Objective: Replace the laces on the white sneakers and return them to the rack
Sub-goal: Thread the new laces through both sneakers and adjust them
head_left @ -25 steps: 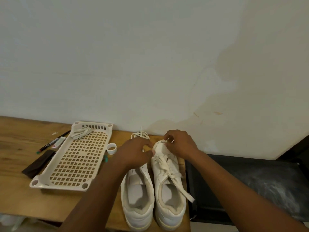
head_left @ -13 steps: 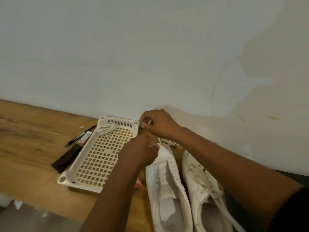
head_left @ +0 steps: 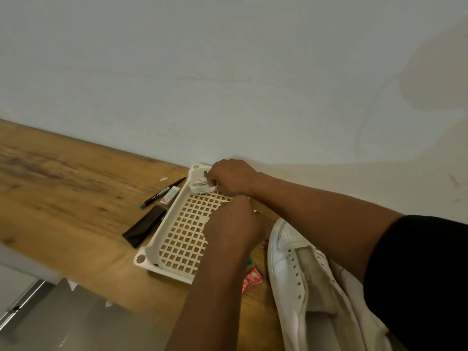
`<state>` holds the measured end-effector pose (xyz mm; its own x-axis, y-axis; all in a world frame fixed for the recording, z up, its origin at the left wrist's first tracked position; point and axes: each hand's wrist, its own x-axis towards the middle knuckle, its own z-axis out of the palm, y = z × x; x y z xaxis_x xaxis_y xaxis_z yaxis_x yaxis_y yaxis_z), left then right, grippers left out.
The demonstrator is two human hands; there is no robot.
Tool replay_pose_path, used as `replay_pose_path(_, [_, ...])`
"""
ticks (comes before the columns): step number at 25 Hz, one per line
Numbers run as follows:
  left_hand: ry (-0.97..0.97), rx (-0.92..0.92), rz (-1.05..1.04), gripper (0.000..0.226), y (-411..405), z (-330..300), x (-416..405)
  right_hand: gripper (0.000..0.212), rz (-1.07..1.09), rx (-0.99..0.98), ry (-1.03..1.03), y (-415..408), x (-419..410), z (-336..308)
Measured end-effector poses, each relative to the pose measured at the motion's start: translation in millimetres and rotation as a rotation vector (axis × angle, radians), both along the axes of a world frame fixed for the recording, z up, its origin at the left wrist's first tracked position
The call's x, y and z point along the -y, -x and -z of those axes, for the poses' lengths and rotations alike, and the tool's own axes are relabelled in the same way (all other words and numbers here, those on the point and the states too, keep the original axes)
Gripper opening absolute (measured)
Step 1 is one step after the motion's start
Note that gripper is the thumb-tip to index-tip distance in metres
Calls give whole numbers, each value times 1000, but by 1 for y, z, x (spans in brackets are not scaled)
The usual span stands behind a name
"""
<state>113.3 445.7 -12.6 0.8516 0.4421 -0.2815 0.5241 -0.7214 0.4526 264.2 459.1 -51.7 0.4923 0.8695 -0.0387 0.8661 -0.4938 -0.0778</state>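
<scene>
Up at the far end of the cream lattice rack [head_left: 177,239], the right hand [head_left: 231,177] has its fingers [head_left: 211,182] curled round a bundle of white laces [head_left: 201,186], which lies in the rack's far corner, partly under those fingers and partly sticking out to their left. The left hand [head_left: 234,228] hovers over the near right part of the rack with its back to the camera; its fingers are hidden, so I cannot tell whether they grip anything. Just right of the rack, one white sneaker [head_left: 301,274] lies on the wooden worktop [head_left: 63,198] with its eyelets bare, and the right forearm crosses above it. Left of the rack lie a black marker [head_left: 163,192], a small white packet [head_left: 170,195] touching the rack's wall, and a dark flat pouch [head_left: 145,225]. A red wrapper [head_left: 252,278] lies between the rack's near corner and the sneaker.
</scene>
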Motion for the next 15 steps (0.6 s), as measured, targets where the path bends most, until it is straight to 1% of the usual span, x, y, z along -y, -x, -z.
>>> replay_pose_path(2, [-28, -21, -9, 15, -2, -3, -3, 16, 39, -46, -21, 3, 2, -1])
replay_pose_path(4, [-22, 7, -19, 20, 2, -11, -3, 13, 79, -130, -87, 7, 14, -16])
replay_pose_path(6, [15, 117, -60, 40, 10, -24, 0, 10, 123, -173, -175, 16, 38, -41])
replay_pose_path(8, [18, 236, -155, 63, 20, -40, 3, 8, 176, -184, -275, 30, 72, -68])
replay_pose_path(9, [35, 304, -191, 69, 23, -46, 3, 9, 209, -191, -325, 38, 90, -81])
replay_pose_path(10, [81, 361, -203, 70, 27, -52, 6, 9, 251, -201, -367, 49, 111, -95])
replay_pose_path(11, [149, 403, -186, 67, 33, -59, 10, 10, 299, -219, -409, 61, 131, -108])
replay_pose_path(12, [234, 431, -146, 57, 37, -63, 14, 10, 349, -242, -455, 74, 150, -119])
replay_pose_path(15, [483, 503, 32, 12, 52, -78, 29, 11, 524, -319, -602, 122, 202, -134])
